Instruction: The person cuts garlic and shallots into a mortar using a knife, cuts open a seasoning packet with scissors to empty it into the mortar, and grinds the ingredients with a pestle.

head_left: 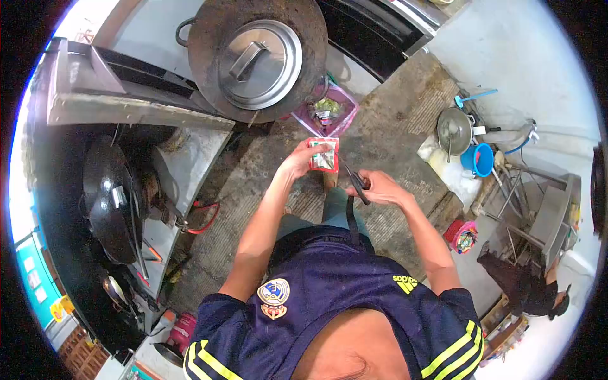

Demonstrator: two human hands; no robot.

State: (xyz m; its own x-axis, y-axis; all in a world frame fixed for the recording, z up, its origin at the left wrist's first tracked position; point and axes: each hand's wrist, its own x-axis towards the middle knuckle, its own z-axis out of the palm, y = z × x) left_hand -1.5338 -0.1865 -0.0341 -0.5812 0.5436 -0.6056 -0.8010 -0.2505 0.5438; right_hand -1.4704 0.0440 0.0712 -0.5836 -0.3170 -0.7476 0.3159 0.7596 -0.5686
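In the head view, my left hand (297, 159) is closed on the left side of a small red-edged packet (325, 163) with a pale printed middle. My right hand (375, 187) grips the dark handles of a pair of scissors (358, 183). Their blades point up and left, close to the packet's right edge; whether they touch it I cannot tell. Just beyond the packet, a bin lined with a pink bag (343, 115) stands on the floor, with greenish scraps and wrappers inside.
A large dark wok (206, 57) with a metal lid (288, 63) is ahead. Another black wok (107, 183) sits at the left. On the right are a metal pan (455, 130), a blue bucket (479, 159) and a pink basket (465, 237). Another person (522, 278) is at far right.
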